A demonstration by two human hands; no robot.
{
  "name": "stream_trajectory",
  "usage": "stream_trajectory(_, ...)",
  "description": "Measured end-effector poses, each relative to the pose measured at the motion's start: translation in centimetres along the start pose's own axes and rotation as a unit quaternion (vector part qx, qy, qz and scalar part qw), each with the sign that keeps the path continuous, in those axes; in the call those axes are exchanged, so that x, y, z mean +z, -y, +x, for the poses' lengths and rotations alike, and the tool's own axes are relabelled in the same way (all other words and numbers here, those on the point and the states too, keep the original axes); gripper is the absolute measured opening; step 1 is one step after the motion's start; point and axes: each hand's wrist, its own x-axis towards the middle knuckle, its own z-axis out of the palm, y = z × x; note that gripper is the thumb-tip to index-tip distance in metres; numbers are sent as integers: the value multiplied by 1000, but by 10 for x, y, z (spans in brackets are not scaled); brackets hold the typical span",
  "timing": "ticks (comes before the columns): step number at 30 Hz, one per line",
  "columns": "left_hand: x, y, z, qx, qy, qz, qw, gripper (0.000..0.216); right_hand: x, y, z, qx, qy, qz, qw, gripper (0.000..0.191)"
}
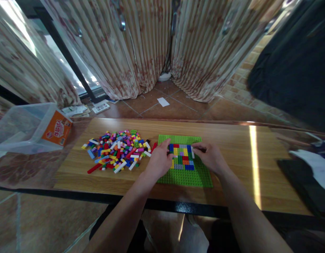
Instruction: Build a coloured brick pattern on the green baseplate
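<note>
A green baseplate (pixel 186 177) lies on the wooden table, with a block of coloured bricks (pixel 182 157) pressed onto its middle. My left hand (pixel 159 160) rests on the plate's left side, fingers curled, thumb and fingertips touching the left edge of the brick block. My right hand (pixel 208 156) sits on the right side, fingers pinched against a white brick (pixel 192 151) at the block's right edge. A heap of loose coloured bricks (pixel 117 149) lies left of the plate, close to my left hand.
A clear plastic tub (pixel 20 126) with an orange label stands at the far left. The wooden table top (pixel 244 158) has a dark front edge. A black flat object (pixel 305 182) lies at the right. Curtains hang behind; papers lie on the tiled floor.
</note>
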Motion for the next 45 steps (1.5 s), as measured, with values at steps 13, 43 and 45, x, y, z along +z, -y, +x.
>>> stream_trajectory(13,3,5,0,12,-9,-3,1000,58,1,5,-4,-30,-2,-97,995,28)
stream_trajectory(43,3,2,1,-3,-6,12,1000,60,2,1,13,-10,-2,-62,998,20)
stream_trajectory(45,3,3,2,-3,-5,16,1000,59,5,2,10,-18,-16,-70,997,21)
